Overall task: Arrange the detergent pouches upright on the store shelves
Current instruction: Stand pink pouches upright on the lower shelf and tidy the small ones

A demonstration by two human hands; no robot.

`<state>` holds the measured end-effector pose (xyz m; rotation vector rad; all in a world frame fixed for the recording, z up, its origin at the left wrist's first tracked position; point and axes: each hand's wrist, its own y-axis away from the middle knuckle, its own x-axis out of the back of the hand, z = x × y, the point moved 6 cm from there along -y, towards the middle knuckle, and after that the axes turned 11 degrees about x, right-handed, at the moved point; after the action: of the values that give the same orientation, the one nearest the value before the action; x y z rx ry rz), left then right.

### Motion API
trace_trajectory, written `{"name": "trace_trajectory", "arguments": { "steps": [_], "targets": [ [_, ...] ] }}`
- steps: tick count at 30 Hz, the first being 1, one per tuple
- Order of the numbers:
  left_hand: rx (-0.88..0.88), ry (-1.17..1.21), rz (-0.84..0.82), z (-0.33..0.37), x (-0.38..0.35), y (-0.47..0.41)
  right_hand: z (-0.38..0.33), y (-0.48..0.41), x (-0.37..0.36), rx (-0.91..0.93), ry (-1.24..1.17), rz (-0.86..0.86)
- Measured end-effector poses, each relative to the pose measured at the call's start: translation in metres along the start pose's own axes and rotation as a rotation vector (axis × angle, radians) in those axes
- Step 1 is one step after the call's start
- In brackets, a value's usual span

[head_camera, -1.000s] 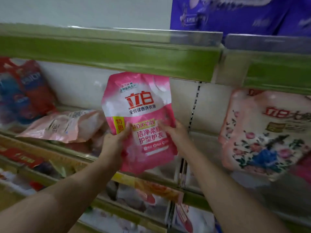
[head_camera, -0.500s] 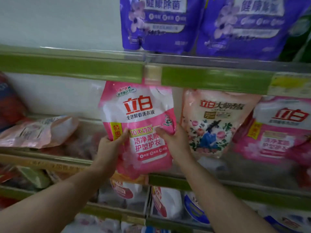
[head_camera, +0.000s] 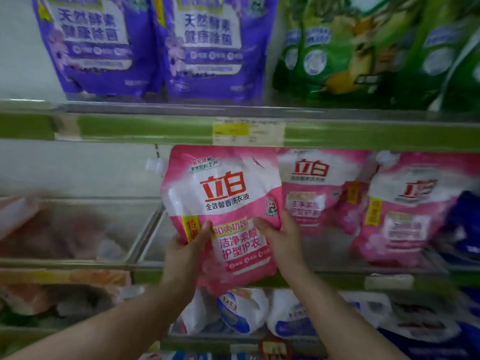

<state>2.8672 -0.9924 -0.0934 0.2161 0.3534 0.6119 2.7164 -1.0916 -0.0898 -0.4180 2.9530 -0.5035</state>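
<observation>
I hold a pink and white detergent pouch [head_camera: 223, 198] upright in front of the middle shelf [head_camera: 337, 278]. My left hand [head_camera: 185, 250] grips its lower left edge and my right hand [head_camera: 281, 236] grips its lower right side. Its white spout points to the upper left. Just to its right, two matching pink pouches [head_camera: 314, 188] [head_camera: 405, 209] stand upright on the same shelf. The held pouch hides part of the nearer one.
Purple pouches [head_camera: 104, 45] and green pouches [head_camera: 363, 48] stand on the upper shelf. A pale pink pouch [head_camera: 15, 214] lies flat at the left of the middle shelf, beyond a clear divider [head_camera: 145, 229]. White and blue pouches [head_camera: 241, 310] fill the lower shelf.
The view has swung right and up. The held pouch has travelled right along the middle shelf, from the open bay to a spot beside the standing pink pouches. Both hands keep their grip.
</observation>
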Motion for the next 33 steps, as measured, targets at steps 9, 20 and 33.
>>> {"name": "trace_trajectory", "arguments": {
  "steps": [9, 20, 33],
  "targets": [
    [0.208, -0.052, -0.163, -0.035, -0.132, -0.028, 0.011, -0.004, 0.128, -0.011, 0.006, 0.213],
    [0.147, 0.021, -0.209, -0.046, -0.18, -0.056, 0.03, -0.038, 0.159, -0.177, 0.318, 0.116],
    [0.111, 0.02, -0.168, -0.039, -0.167, -0.04, -0.034, -0.044, 0.142, -0.026, 1.31, -0.15]
  ]
}}
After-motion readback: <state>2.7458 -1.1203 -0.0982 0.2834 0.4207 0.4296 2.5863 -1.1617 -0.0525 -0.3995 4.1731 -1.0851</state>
